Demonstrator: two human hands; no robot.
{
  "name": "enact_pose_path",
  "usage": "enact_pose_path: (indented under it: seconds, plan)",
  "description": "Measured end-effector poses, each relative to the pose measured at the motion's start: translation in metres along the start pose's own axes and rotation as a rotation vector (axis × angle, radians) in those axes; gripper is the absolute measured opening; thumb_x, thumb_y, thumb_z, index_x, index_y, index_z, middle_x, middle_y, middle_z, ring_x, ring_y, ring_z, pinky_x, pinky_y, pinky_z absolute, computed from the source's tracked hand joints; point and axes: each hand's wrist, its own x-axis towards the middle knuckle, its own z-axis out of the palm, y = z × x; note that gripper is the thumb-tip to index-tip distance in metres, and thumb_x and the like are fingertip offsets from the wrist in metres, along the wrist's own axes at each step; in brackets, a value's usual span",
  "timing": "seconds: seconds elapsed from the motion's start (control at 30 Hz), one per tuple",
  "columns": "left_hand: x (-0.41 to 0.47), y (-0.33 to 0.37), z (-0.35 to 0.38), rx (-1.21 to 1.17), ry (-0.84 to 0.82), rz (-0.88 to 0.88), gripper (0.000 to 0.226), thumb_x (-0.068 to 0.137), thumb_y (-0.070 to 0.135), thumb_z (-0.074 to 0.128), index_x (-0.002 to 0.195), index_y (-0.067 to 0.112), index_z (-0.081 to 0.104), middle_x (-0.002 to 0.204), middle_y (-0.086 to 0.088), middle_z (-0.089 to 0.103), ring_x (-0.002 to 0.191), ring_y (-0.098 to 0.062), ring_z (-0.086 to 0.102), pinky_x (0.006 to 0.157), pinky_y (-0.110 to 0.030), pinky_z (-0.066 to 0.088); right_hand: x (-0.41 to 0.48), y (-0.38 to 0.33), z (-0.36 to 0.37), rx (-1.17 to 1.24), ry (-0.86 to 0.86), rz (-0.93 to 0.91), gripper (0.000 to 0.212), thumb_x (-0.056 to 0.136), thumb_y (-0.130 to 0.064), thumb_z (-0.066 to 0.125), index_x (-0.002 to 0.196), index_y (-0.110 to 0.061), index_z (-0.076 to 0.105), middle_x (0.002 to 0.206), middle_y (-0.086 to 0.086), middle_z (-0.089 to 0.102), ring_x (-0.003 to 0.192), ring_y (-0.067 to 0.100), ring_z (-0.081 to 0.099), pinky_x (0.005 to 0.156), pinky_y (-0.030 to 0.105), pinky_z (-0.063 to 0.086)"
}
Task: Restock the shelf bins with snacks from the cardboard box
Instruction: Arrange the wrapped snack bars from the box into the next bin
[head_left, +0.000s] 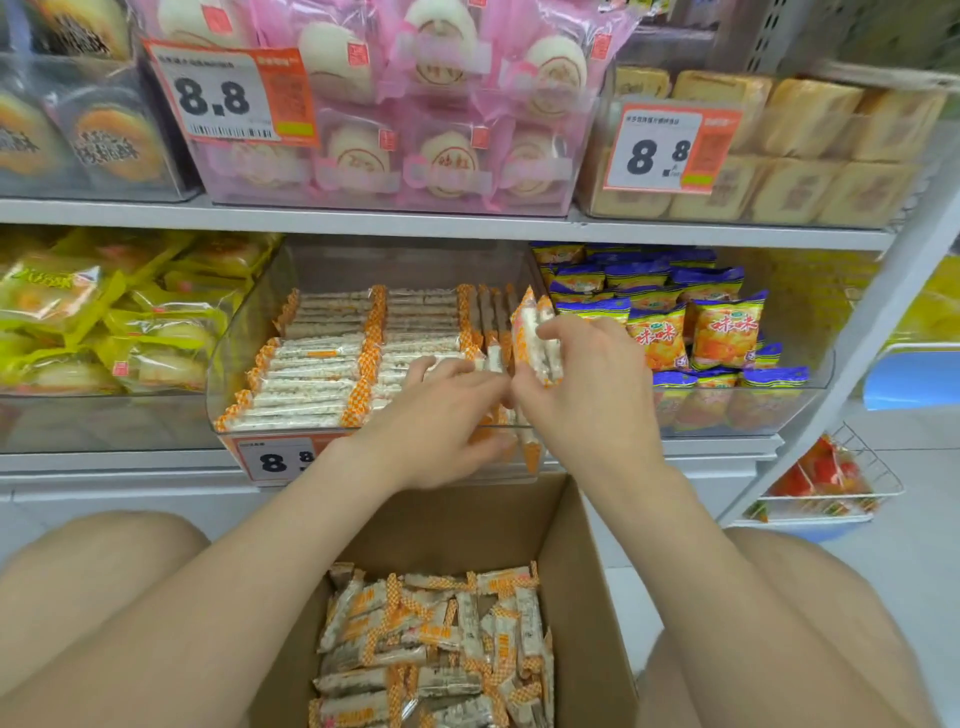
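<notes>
The right hand (576, 384) is closed around a few snack bars (535, 343) standing on end at the 3 o'clock side of the clear bin (244, 332), and they could tip over if let go too soon. The left hand (441, 415) lies flat and loose on the rows, holding nothing I can see. The cardboard box (576, 571) at 6 o'clock has many more bars

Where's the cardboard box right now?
In the head view the cardboard box sits open at bottom centre, between the person's knees, directly below the clear bin of orange-and-white snack bars on the lower shelf.
</notes>
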Motion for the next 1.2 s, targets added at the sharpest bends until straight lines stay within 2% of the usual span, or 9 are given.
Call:
enact_pose_path:
  seconds: [0.17,0.3,0.47,0.63,0.7,0.87,0.97,1.07,1.2]
  plan:
    - [-0.004,-0.001,0.000,-0.207,0.036,-0.076,0.050,0.094,0.057,0.061,0.132,0.033,0.039,0.132,0.017,0.057,0.135,-0.013,0.045,0.119,-0.056,0.026,-0.001,-0.010,0.014,-0.244,-0.054,-0.076,0.024,0.093,-0.026,0.071,0.116,-0.017,0.068,0.103,0.007,0.063,0.089,0.030,0.066,0.065,0.032,0.033]
    - [-0.005,-0.001,-0.001,-0.246,0.019,-0.101,0.067,0.094,0.049,0.067,0.148,0.031,0.033,0.146,0.014,0.054,0.142,-0.012,0.040,0.123,-0.056,0.022,-0.002,-0.016,0.034,-0.422,-0.159,-0.157,0.021,0.065,-0.003,0.087,0.080,-0.008,0.073,0.071,0.013,0.063,0.063,0.035,0.063,0.052,0.035,0.045]
    - [-0.005,-0.002,-0.003,-0.235,0.006,-0.103,0.083,0.094,0.048,0.067,0.161,0.039,0.019,0.167,0.012,0.032,0.153,-0.015,0.028,0.126,-0.056,0.018,-0.004,-0.010,0.040,-0.537,-0.304,-0.237,0.011,0.088,-0.020,0.067,0.096,-0.015,0.073,0.090,0.008,0.071,0.106,0.033,0.053,0.091,0.048,0.036]
    - [0.002,-0.006,0.000,-0.082,-0.087,-0.059,0.084,0.094,0.064,0.057,0.163,0.045,0.014,0.173,0.020,-0.010,0.157,-0.018,0.015,0.120,-0.056,0.017,-0.003,-0.001,0.022,-0.487,-0.170,-0.172,0.020,0.086,-0.025,0.059,0.096,-0.019,0.075,0.107,0.006,0.063,0.109,0.033,0.047,0.089,0.047,0.030]
    - [0.006,-0.003,0.001,0.034,-0.112,-0.051,0.082,0.093,0.071,0.050,0.163,0.041,0.019,0.174,0.017,-0.005,0.155,-0.021,0.017,0.116,-0.057,0.022,0.002,0.007,0.009,-0.286,-0.074,-0.017,0.022,0.086,-0.016,0.061,0.105,-0.021,0.072,0.110,0.007,0.057,0.106,0.033,0.049,0.086,0.042,0.035]
    - [0.018,0.012,0.003,0.191,-0.101,-0.081,0.078,0.090,0.074,0.046,0.150,0.025,0.038,0.160,0.009,0.036,0.146,-0.029,0.029,0.113,-0.064,0.020,0.006,0.025,0.001,0.063,-0.257,0.221,0.028,0.098,-0.011,0.057,0.124,-0.013,0.068,0.096,0.009,0.074,0.092,0.030,0.068,0.072,0.032,0.050]
    - [0.018,0.018,0.009,0.139,-0.099,-0.077,0.090,0.092,0.072,0.049,0.160,0.019,0.026,0.171,0.001,0.020,0.160,-0.028,0.011,0.125,-0.062,0.008,0.001,0.023,0.008,0.077,-0.247,0.186,0.016,0.100,-0.019,0.058,0.110,-0.015,0.069,0.085,0.007,0.072,0.084,0.035,0.066,0.070,0.042,0.057]
    - [0.016,0.021,0.014,0.118,-0.111,-0.011,0.094,0.097,0.065,0.049,0.168,0.019,0.007,0.176,-0.001,0.006,0.162,-0.023,0.005,0.131,-0.051,0.006,0.000,0.024,0.013,0.021,-0.247,0.164,0.011,0.100,-0.019,0.058,0.105,-0.015,0.066,0.086,0.008,0.071,0.080,0.033,0.065,0.062,0.037,0.051]
    - [0.019,0.017,0.010,-0.009,-0.157,0.004,0.078,0.103,0.059,0.041,0.167,0.020,0.018,0.176,-0.002,0.012,0.162,-0.021,0.005,0.131,-0.051,0.004,0.000,0.022,0.014,-0.019,-0.253,0.157,0.008,0.099,-0.015,0.057,0.102,-0.011,0.064,0.084,0.010,0.068,0.070,0.028,0.058,0.047,0.028,0.033]
